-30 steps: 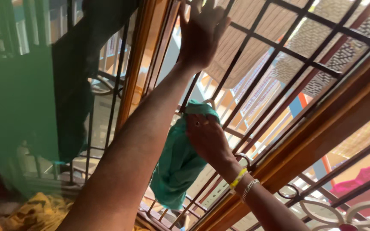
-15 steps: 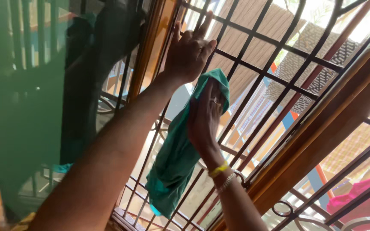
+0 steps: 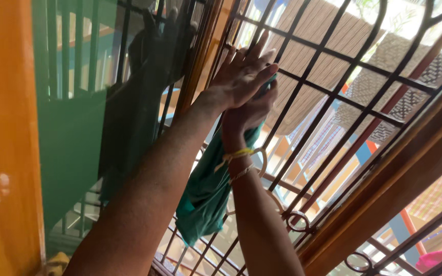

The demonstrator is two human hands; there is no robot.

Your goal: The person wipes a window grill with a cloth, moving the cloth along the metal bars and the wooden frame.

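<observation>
Green cloth (image 3: 208,191) pressed up against the window grille (image 3: 328,92).

The right hand (image 3: 249,110) is clamped on the cloth's top end, the rest hanging down along the bars. The left hand (image 3: 241,74) lies flat and open-fingered over it, gripping nothing. A wooden frame (image 3: 400,168) edges the grille; a green-tinted pane (image 3: 72,128) stands at left.

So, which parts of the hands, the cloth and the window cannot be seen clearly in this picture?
- Head view: the right hand is mostly hidden behind the left hand, so its grip on the green cloth cannot be judged.
- The upper end of the cloth is covered by both hands.
- The window grille is cut off by the top and right edges.
- The glass pane shows only a dim reflection.
</observation>
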